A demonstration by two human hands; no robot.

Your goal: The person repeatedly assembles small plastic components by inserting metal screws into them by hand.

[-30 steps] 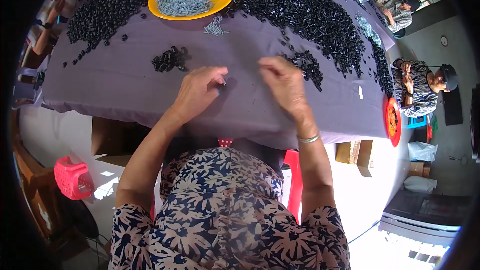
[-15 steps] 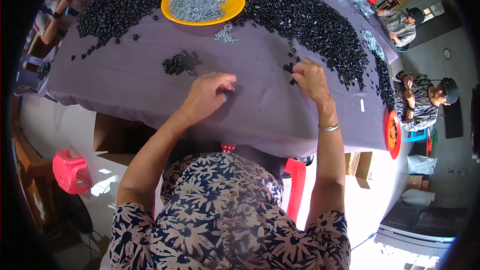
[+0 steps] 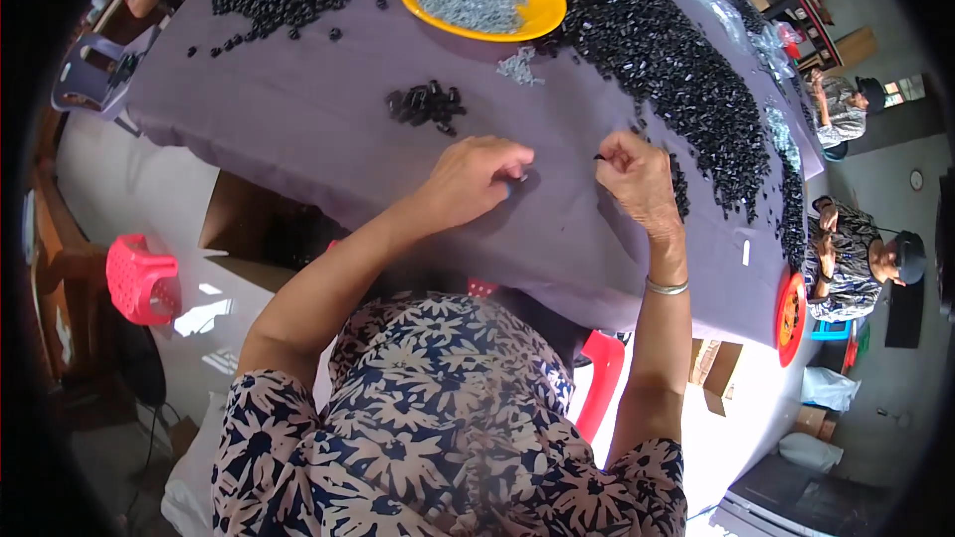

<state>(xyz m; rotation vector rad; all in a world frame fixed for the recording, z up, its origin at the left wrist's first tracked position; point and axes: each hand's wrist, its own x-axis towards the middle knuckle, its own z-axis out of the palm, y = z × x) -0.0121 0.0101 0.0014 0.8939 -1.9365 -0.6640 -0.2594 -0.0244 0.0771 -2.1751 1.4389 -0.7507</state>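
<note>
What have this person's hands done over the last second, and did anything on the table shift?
The right hand reached out to the edge of the big black heap, then drew back toward the left hand with a small dark piece pinched in its grip. The left hand kept to its spot on the purple cloth, fingers closed; what they hold is hidden. The orange plate of grey parts, the loose grey cluster and the small black pile stayed put.

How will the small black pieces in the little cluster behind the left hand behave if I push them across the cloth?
The cluster of small black pieces would probably scatter, since the pieces lie loose, not joined. They look light, being tiny beside the left hand. The purple cloth may drag on them, so they would likely slide rather than roll far.
</note>
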